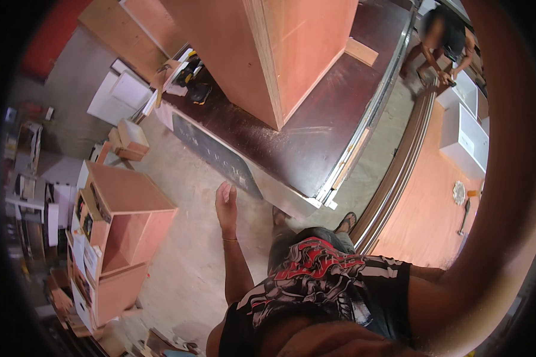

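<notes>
Workshop, concrete floor (187, 262). Dusty dark bench (315, 154), tall plywood carcass (220, 53) standing on it. Left side: wooden cabinet (134, 193), 1 open compartment facing out. Right side: 2 white boxes (454, 135), contents unclear. Left hand (226, 199) half-curled, holding nothing, near bench; right hand out of frame, grip can't tell.

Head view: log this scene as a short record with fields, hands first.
Left hand: beside the dark table, nothing visible in it
Right hand: out of view; right arm raised along the picture's right side
Table: dark red-brown top
On table: large wooden box; yellow-and-black tool toward the left
Left side: wooden cabinet with an open front, on the floor
Right side: white boxes on an orange-brown board
Other person: upper right, bent low
</notes>
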`<state>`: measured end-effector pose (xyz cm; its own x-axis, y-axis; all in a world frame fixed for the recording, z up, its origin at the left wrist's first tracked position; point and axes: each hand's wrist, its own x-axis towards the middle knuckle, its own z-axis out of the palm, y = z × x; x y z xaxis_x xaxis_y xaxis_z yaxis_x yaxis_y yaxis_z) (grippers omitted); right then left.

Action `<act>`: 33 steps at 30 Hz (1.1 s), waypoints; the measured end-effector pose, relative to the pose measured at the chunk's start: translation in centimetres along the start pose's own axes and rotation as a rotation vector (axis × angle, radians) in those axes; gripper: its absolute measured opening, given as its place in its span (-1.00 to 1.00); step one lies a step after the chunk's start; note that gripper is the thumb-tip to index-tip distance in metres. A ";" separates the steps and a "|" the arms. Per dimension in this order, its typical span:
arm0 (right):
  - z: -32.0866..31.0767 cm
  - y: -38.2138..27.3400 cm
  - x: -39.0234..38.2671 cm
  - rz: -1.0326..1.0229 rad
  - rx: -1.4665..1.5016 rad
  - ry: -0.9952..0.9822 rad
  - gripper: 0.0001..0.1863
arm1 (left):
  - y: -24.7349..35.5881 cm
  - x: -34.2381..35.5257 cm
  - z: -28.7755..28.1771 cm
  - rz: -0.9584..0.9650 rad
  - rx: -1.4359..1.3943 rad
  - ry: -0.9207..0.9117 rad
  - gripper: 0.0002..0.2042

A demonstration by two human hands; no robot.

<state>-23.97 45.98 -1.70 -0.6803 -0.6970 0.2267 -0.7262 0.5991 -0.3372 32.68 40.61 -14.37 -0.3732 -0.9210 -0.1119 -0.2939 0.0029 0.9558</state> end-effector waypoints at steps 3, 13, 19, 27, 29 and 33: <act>-0.5 1.5 0.7 -0.008 -0.010 -0.009 -0.28 | 2.1 -3.1 2.1 -0.016 -0.003 0.054 -0.53; -17.4 6.4 3.2 -0.070 0.044 0.184 -0.30 | 0.9 -12.9 5.6 -0.358 -0.312 0.102 -0.54; -35.7 12.2 -1.2 -0.019 0.053 0.355 -0.32 | 8.3 -5.8 15.0 -0.314 -0.731 -0.350 -0.34; -50.2 19.5 -16.6 0.188 0.148 0.520 -0.34 | 21.6 -1.6 24.9 -0.703 -1.563 -0.693 -0.13; -51.8 20.9 -22.2 0.275 0.185 0.563 -0.35 | 21.7 -1.7 26.8 -0.573 -1.679 -0.810 -0.16; -50.3 23.6 -33.1 0.481 0.293 0.627 -0.36 | 21.1 -3.4 30.7 -0.805 -1.751 -0.815 -0.34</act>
<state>-23.58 102.96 28.85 -0.9010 0.0083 0.4337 -0.3464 0.5878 -0.7311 0.72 55.74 -2.16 -0.9727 -0.1874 -0.1366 0.2138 -0.9529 -0.2151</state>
